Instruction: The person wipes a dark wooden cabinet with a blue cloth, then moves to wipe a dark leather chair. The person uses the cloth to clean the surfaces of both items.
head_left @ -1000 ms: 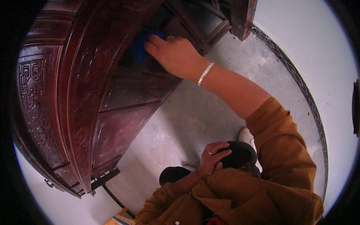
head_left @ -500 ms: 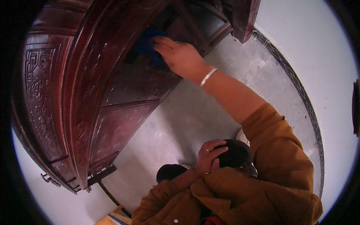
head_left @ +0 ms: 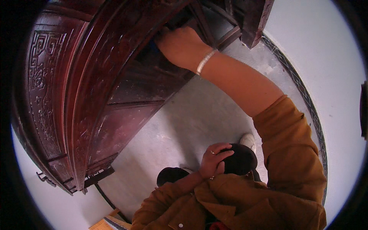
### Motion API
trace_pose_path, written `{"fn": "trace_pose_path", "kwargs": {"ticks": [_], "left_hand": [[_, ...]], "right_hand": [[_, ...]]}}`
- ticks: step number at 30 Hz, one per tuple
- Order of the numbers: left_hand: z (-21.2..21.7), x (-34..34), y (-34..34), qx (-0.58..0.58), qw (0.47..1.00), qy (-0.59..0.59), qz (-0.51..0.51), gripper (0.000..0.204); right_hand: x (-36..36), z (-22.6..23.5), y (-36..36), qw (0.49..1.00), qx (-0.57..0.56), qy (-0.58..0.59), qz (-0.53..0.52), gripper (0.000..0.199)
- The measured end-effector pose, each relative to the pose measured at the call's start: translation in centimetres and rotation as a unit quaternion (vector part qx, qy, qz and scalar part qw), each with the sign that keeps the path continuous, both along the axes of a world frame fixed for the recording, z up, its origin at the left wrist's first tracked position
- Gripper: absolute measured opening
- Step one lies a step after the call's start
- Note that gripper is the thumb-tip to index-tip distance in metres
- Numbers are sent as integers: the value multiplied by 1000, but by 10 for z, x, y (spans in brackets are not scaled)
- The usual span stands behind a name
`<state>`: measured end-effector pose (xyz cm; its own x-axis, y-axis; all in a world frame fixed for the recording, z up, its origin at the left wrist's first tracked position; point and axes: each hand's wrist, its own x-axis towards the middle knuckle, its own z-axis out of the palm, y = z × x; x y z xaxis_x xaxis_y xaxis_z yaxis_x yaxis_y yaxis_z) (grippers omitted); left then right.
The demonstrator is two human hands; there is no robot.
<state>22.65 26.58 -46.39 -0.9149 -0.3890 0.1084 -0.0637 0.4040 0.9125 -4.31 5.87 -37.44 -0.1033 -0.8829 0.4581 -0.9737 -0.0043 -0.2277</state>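
My right hand (head_left: 182, 46) reaches up to the dark red carved wooden furniture (head_left: 88, 76), wearing a silvery bracelet at the wrist. Its fingers are bent around a blue cloth (head_left: 153, 45), of which only a dark blue edge shows. The fingertips are lost in shadow at a recess beneath the carved upper edge. My left hand (head_left: 213, 160), with a ring on one finger, lies over my dark-clad right knee (head_left: 240, 159). Its fingers are apart and hold nothing.
Below the furniture runs a grey concrete floor (head_left: 199, 103). A dark wooden leg (head_left: 257, 27) stands at the far right, near a white wall (head_left: 306, 30) with a dark patterned skirting strip (head_left: 293, 69). A light wooden item (head_left: 109, 222) sits at the lower left.
My right hand has gone slightly farther up, and the blue cloth is now mostly hidden behind it. The furniture has shifted slightly in view. My left hand stays on the knee.
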Motion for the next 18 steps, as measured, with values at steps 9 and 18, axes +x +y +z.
{"fn": "trace_pose_path", "kwargs": {"ticks": [9,18], "left_hand": [[-5,5,4,-31,999,-10,-3,43],[1,-6,1,-12,1000,9,6,44]], "right_hand": [[-34,-37,71,932,-311,-180,40,42],[-43,-20,1,994,-21,7,-103,22]]}}
